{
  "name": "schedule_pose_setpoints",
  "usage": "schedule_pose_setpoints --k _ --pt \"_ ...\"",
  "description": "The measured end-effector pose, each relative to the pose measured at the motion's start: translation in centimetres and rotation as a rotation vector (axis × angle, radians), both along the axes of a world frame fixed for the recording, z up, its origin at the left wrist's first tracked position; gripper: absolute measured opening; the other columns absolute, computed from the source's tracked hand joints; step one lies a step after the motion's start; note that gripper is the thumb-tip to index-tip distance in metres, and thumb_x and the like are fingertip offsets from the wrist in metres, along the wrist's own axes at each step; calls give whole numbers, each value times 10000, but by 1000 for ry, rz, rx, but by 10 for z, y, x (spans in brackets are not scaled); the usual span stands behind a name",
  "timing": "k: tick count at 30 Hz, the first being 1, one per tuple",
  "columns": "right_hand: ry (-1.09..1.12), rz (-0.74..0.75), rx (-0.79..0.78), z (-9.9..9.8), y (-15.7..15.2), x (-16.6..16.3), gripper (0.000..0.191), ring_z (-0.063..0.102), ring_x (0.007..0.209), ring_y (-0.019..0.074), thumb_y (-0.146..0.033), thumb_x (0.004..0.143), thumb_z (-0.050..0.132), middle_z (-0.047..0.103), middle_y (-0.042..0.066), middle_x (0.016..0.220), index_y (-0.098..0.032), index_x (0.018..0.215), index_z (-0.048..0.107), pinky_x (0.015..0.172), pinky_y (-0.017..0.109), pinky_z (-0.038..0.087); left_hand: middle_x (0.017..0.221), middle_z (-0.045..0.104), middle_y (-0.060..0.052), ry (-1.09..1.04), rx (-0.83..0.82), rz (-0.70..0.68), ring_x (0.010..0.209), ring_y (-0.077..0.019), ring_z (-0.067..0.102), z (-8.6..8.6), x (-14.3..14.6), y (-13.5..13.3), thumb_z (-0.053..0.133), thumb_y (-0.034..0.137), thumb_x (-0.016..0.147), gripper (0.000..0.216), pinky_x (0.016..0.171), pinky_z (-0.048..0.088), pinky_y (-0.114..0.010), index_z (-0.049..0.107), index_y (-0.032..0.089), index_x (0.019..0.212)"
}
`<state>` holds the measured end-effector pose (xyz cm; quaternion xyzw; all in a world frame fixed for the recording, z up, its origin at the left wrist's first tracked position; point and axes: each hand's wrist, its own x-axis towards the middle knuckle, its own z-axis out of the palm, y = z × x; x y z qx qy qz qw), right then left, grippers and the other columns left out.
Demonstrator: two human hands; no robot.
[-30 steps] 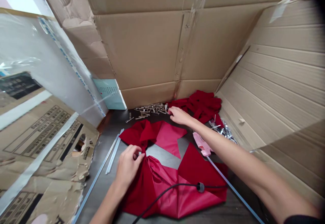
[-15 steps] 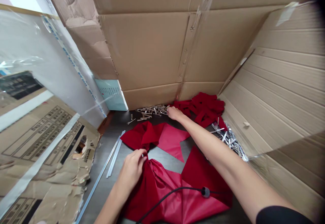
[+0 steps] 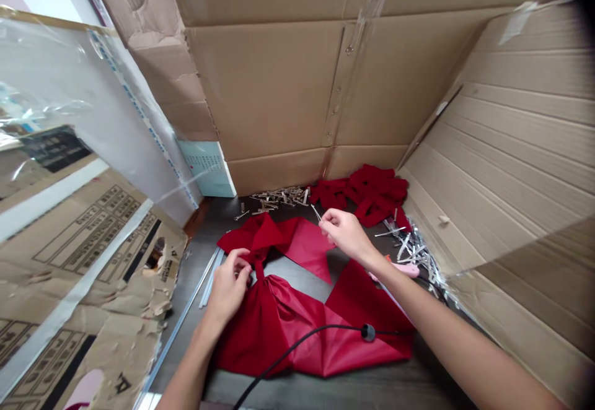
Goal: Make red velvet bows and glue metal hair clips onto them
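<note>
A large red fabric bow (image 3: 302,329) lies flat on the dark table (image 3: 372,391). My left hand (image 3: 229,286) pinches the bow at its gathered knot. My right hand (image 3: 344,231) hovers above the bow's upper right part, fingers pinched on a thin metal hair clip (image 3: 317,213). A pile of the same metal clips (image 3: 277,198) lies at the back, just beyond my right hand. A heap of small red fabric pieces (image 3: 367,192) sits to the right of that pile.
A black cord (image 3: 302,349) runs across the bow. A pink glue gun (image 3: 403,269) and shiny clips (image 3: 418,250) lie at right. Clear glue sticks (image 3: 210,277) lie left of the bow. Cardboard walls (image 3: 279,88) enclose the table; torn boxes (image 3: 83,261) stand at left.
My right hand has come back from the clip pile toward me with one clip pinched in it. My left hand stays at the bow's knot.
</note>
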<state>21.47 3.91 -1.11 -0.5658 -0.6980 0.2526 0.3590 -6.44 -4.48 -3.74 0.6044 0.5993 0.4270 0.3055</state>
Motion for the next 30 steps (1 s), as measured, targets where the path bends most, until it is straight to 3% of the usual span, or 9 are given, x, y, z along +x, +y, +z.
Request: schedule_pose_setpoints --k 4,7,11,15,20,23,30 --pt "420 117 -96 -5 -36 -3 150 487 406 100 -306 793 545 556 -37 550 -189 705 508 421 219 358 708 622 10 -108 16 95 528 -130 576 1 0 2 608 286 766 173 453 404 -214 536 202 899" --pt "514 113 -147 -11 -44 -7 157 488 410 96 -307 780 569 558 -36 560 -186 701 509 409 212 343 572 578 32 -144 30 147 428 -98 501 11 3 5 665 346 740 214 414 363 -200 519 192 767" --pt "575 119 -170 -18 -47 -14 171 494 420 99 -320 778 591 559 -30 560 -181 710 520 390 204 322 474 544 32 -156 53 165 363 -80 455 39 12 22 712 397 715 295 372 310 -190 518 180 666" --pt "663 74 -166 -21 -45 -20 199 470 400 86 -340 784 610 566 -22 570 -175 714 524 367 198 292 419 506 25 -209 140 138 340 -67 425 56 27 48 644 433 787 397 356 295 -182 462 175 549" --pt "647 32 -98 -30 -46 -24 205 481 434 91 -359 821 604 572 -14 598 -175 759 539 391 206 318 527 604 22 -442 65 -53 399 -91 504 43 37 59 772 269 675 251 370 374 -185 552 161 730" --pt "525 46 -74 -38 -53 -23 204 466 441 94 -361 838 594 539 -26 557 -175 768 548 424 218 345 518 594 15 -571 20 -66 395 -93 502 34 36 56 758 268 704 238 341 353 -179 552 150 713" --pt "390 87 -78 -43 -61 -21 169 509 500 115 -326 838 578 553 -14 590 -177 765 547 489 237 389 592 600 25 -816 -107 -162 453 -90 534 36 35 52 733 190 723 196 365 375 -168 572 157 830"
